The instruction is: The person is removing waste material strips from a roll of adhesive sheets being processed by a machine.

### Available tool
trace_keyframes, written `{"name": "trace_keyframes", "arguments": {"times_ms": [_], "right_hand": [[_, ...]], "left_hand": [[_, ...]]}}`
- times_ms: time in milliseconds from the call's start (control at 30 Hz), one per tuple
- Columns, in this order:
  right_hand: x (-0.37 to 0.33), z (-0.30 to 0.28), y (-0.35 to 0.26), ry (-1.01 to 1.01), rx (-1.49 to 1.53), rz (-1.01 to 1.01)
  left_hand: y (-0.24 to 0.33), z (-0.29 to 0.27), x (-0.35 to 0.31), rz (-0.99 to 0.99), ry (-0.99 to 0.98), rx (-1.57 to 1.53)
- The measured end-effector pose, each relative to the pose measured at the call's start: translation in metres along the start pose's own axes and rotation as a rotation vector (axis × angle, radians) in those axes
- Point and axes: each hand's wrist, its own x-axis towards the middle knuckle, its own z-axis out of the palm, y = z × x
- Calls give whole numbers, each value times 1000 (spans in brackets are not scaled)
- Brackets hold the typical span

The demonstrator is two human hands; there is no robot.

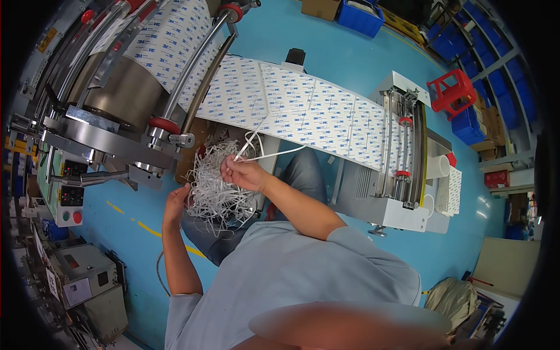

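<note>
A wide white printed adhesive-backed sheet (291, 102) runs from the roller machine on the left to the machine on the right. Narrow white waste strips (256, 137) peel off its near edge and lead down to my right hand (244, 174), whose fingers are closed on them. Below lies a large tangled heap of white strips (219, 189), in front of my knees. My left hand (175, 205) is at the left edge of this heap, fingers curled in and touching it; whatever they hold is too small to make out.
Steel rollers and a big metal drum (125, 90) stand close on my left. The right-hand machine (382, 192) has a white housing and red-collared rods. Beyond are a red stool (452, 93) and blue bins (360, 17). A grey control box (87, 280) stands lower left.
</note>
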Motion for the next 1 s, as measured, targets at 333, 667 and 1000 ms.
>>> {"name": "trace_keyframes", "arguments": {"times_ms": [333,667,1000], "right_hand": [[4,-16,12,109,-130,-13],[2,-14,-4,247,-24,-176],[17,-12,30,153,-703,26]], "left_hand": [[-25,10,38,195,304,103],[-67,-32,40,293,583,1],[61,106,-32,1028,410,780]]}}
